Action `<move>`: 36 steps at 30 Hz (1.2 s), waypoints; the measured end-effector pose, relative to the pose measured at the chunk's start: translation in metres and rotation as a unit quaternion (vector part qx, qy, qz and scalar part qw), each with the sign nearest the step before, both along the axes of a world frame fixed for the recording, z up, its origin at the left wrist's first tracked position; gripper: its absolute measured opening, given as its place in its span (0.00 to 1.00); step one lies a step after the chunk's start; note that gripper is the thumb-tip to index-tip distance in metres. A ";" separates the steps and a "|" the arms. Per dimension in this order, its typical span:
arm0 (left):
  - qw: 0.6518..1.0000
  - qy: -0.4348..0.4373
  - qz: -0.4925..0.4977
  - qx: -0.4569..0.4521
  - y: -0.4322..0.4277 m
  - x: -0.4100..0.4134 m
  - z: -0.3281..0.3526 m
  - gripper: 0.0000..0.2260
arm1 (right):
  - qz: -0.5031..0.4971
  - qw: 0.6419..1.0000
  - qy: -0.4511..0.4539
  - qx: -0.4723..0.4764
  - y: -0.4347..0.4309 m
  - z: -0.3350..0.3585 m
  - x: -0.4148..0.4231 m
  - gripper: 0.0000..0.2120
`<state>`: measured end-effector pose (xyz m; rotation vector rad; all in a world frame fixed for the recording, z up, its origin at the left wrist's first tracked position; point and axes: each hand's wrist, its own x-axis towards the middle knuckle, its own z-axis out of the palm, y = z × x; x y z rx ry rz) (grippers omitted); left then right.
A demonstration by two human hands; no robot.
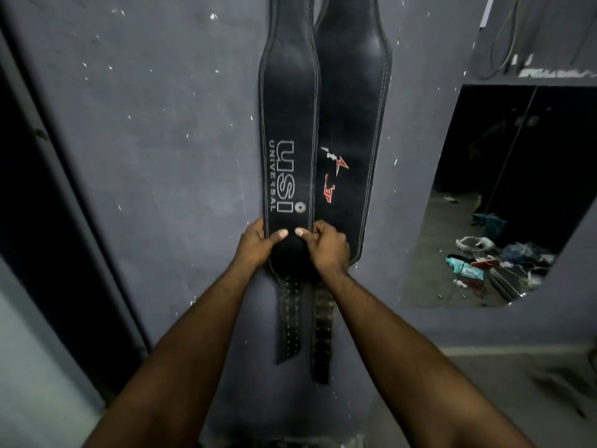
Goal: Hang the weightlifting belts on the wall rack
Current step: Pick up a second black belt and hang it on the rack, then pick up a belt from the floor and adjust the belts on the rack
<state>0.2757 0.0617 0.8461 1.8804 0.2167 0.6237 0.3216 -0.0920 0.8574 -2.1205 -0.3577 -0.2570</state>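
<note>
USI belt (287, 108) and red-logo belt (353, 101) cut by my top edge, left grip (255, 245) and right grip (329, 248) covering USI belt's bend, mirror (517, 140) clutter (484, 263) blurred.

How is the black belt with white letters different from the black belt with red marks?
The black leather belt with white USI letters lies in front, overlapping the edge of the black leather belt with red marks. The lettered belt's print is grey-white words; the red-marked belt's is red and white shapes. The left hand and right hand grip the lettered belt, not the red-marked one. Both are pale-stitched and hang down the grey wall.
</note>
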 end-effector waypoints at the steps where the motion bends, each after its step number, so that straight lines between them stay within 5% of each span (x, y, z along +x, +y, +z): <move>1: 1.000 0.006 -0.005 -0.014 -0.001 -0.003 -0.001 0.17 | 0.010 1.000 0.002 0.017 -0.001 0.000 -0.003 0.24; 7: 0.991 0.096 -0.001 -0.089 -0.005 -0.013 -0.030 0.19 | 0.046 0.993 0.071 0.088 -0.018 -0.017 -0.020 0.07; 9: 0.985 0.132 0.045 -0.105 -0.015 -0.029 -0.042 0.10 | 0.056 0.986 0.120 0.101 -0.029 -0.032 -0.033 0.17; 11: 0.973 0.162 0.078 -0.146 -0.029 -0.047 -0.057 0.13 | 0.059 0.977 0.169 0.115 -0.042 -0.050 -0.047 0.24; 14: 0.937 0.217 0.069 -0.264 -0.053 -0.086 -0.089 0.04 | 0.054 0.963 0.217 0.150 -0.061 -0.087 -0.069 0.22; 20: 0.875 0.353 0.028 -0.329 -0.093 -0.167 -0.196 0.04 | 0.096 0.904 0.385 0.158 -0.099 -0.162 -0.132 0.05; 31: 0.775 0.512 0.022 -0.369 -0.130 -0.254 -0.408 0.07 | 0.008 0.813 0.573 0.100 -0.147 -0.352 -0.221 0.07; 36: 0.731 0.568 0.039 -0.377 -0.161 -0.263 -0.523 0.11 | -0.045 0.739 0.654 0.155 -0.175 -0.472 -0.225 0.10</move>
